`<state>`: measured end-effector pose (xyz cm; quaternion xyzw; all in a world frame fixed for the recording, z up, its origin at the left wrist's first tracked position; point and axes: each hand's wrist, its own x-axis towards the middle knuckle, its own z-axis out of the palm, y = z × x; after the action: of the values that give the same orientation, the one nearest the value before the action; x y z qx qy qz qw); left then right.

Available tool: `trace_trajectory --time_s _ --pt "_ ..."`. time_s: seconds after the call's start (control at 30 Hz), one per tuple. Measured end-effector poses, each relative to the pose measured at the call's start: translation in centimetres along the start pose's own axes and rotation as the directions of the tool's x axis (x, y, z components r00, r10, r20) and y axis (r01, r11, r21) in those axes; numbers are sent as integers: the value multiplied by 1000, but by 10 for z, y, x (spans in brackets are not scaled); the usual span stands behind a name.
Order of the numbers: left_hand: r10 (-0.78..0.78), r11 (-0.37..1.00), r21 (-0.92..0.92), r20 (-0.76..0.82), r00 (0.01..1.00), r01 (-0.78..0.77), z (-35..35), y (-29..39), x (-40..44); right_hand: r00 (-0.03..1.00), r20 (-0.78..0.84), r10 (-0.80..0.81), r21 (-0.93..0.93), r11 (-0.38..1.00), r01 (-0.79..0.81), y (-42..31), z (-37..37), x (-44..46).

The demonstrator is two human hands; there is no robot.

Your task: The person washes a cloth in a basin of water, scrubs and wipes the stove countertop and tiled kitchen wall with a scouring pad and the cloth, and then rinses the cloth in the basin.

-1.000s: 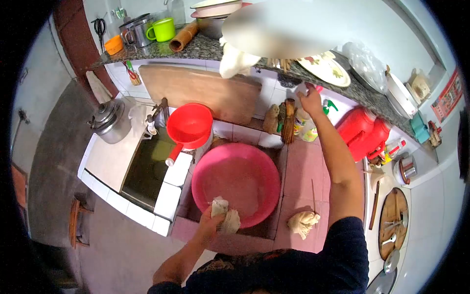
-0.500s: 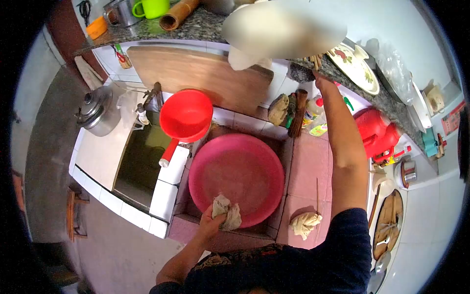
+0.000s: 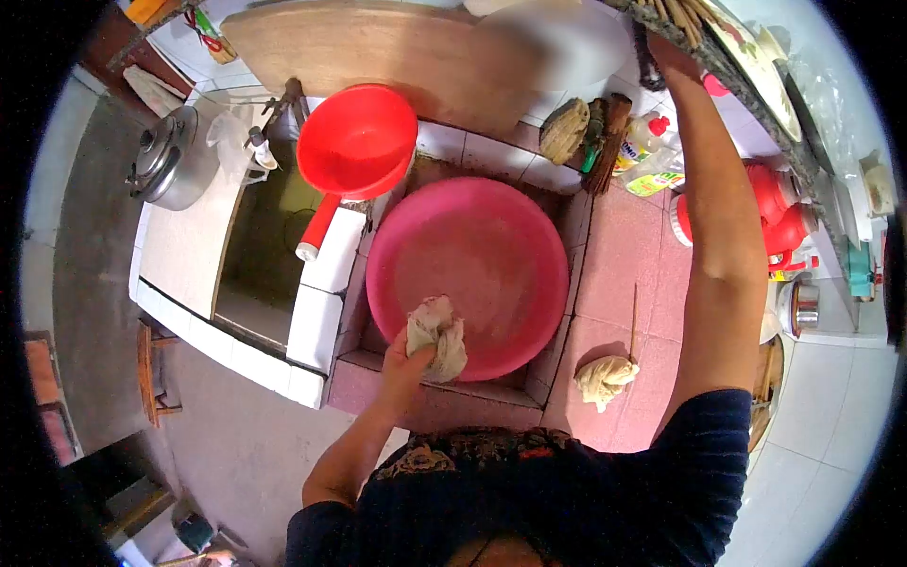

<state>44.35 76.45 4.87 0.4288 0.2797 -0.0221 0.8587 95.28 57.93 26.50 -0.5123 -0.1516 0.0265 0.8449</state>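
Observation:
Over the front edge of the pink basin [image 3: 472,274], my left hand [image 3: 404,364] is closed on a wet, pale cloth [image 3: 439,340]. The basin sits in a tiled sink and holds murky liquid. My right arm reaches far up to the right, and my right hand [image 3: 669,59] is at the edge of the granite shelf, beside a dark object [image 3: 648,61]. Its fingers are mostly hidden in shadow, so what it touches cannot be made out. A second crumpled cloth [image 3: 605,380] lies on the pink tiles near a thin stick [image 3: 635,312].
A red dipper [image 3: 357,142] rests by the tap, left of the basin. A steel pot [image 3: 179,161] stands at the far left. Bottles [image 3: 642,142] and brushes [image 3: 605,142] stand behind the pink tiles. Red jugs [image 3: 779,203] are under the shelf, right of my arm.
The view has tilted down and shifted. My right hand has moved from near the bottles to the shelf's edge. My left hand stays at the basin with the cloth.

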Motion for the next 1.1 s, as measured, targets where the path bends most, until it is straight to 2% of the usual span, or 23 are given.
trace_trajectory --time_s 0.1,0.2,0.3,0.33,0.37,0.43,0.5,0.6,0.7,0.8,0.9,1.0,1.1 --pt "10 998 69 -18 1000 -9 4 3 11 1000 20 17 -75 997 -15 -6 3 -9" --pt "-9 991 134 48 999 3 16 11 27 998 45 38 -150 988 -31 -8 0 -8" --pt "33 936 345 96 995 -65 -23 -40 79 996 60 61 -213 976 -47 -5 0 -12" --pt "36 736 668 121 992 -108 -42 -52 98 996 58 70 -228 972 -55 -4 1 -14" --pt "27 429 892 146 989 -144 -62 -61 116 996 58 73 -245 968 -57 -4 1 -14" --pt "21 16 990 140 990 -141 -68 -61 124 995 61 78 -278 959 -58 -2 1 -14" --pt "53 -71 995 78 996 -74 -55 -45 115 994 61 88 -309 949 -65 3 3 -14" --pt "38 -196 967 173 984 -162 -49 -36 115 992 73 103 -358 931 -70 9 3 -12" --pt "109 -350 886 362 926 -305 -63 -65 138 983 113 147 -425 901 -86 7 6 -13" --pt "-22 -542 742 456 890 -394 -64 -85 158 969 142 202 -492 864 -108 4 4 -16" --pt "81 -576 689 584 808 -440 -92 -136 180 959 164 233 -540 835 -110 2 2 -20" --pt "-49 -391 812 451 891 -433 -88 -149 195 959 169 230 -534 839 -107 2 2 -19" --pt "-227 -316 827 411 883 -466 -93 -136 192 968 164 192 -455 885 -99 -3 -6 -18"
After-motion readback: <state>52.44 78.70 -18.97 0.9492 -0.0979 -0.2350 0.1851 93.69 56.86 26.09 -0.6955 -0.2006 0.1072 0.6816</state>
